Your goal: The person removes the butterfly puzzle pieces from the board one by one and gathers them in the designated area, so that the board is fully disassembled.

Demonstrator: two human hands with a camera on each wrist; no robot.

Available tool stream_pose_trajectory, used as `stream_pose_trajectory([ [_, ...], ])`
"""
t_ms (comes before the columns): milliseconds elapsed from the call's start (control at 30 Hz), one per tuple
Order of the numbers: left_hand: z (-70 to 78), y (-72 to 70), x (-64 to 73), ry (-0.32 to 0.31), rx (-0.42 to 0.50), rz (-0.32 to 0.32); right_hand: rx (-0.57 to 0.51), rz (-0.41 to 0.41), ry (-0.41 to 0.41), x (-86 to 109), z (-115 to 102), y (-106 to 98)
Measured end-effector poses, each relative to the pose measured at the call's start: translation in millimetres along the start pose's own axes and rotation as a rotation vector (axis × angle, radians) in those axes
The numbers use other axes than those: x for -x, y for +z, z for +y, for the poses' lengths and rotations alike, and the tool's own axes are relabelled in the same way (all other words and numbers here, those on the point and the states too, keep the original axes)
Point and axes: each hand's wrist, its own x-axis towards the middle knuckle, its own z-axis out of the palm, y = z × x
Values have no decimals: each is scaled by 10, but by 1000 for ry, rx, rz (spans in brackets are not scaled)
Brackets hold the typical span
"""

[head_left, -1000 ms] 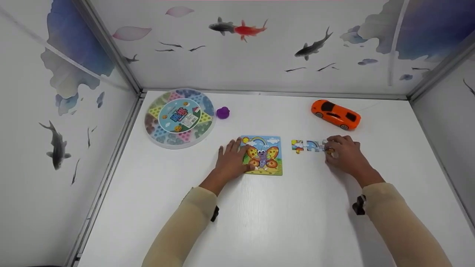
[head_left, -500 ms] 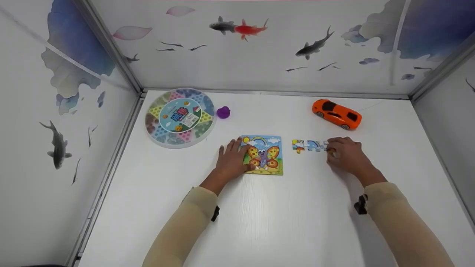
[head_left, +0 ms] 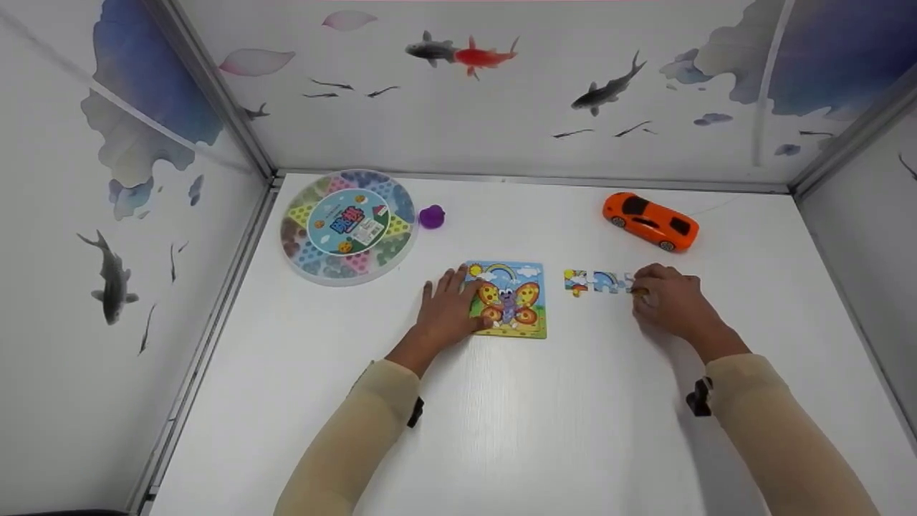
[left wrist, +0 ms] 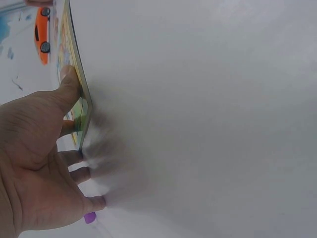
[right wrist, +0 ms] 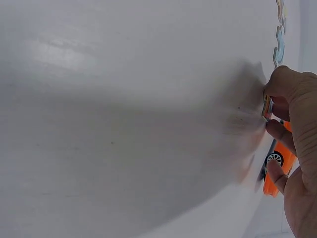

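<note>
Pinching a thin, flat-edged puzzle piece (right wrist: 267, 107)

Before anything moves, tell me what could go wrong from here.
The right grip pinches a puzzle piece close to other loose pieces; a slip might knock them askew. The left grip rests on one side of the puzzle board, so a careless push could slide it. The toy car stands on wheels just beyond the right grip and might roll if bumped.
</note>
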Motion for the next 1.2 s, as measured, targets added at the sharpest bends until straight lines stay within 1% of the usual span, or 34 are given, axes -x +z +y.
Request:
stream_pose_trajectory([
  [167,-1,-1,-5,2,2,6,11,29,-13,14,-2,13],
  [333,10,-22,0,3,6,-7,-16,76,-12,37,-40,14],
  [467,10,-29,-7,0,3,-11,-24,115,-34,22,-140,21],
  [533,5,-30,-14,-4,-8,-11,-25,123,-54,-7,-229,36],
  [667,-1,-31,-26,-11,-26,-22,-48,135,-93,-86,-483,104],
  [800,-7,-44,-25,-13,-27,-38,-74,131,-125,-181,-828,225],
  [1000,-30,-37,-56,-16,-16,-43,-43,92,-190,-306,-1362,408],
  [1100,-50,-15,-96,-23,-8,-53,-27,102,-239,-349,-1556,474],
  [1200,-62,-6,-115,-25,-13,-57,-24,107,-280,-392,-1691,539],
])
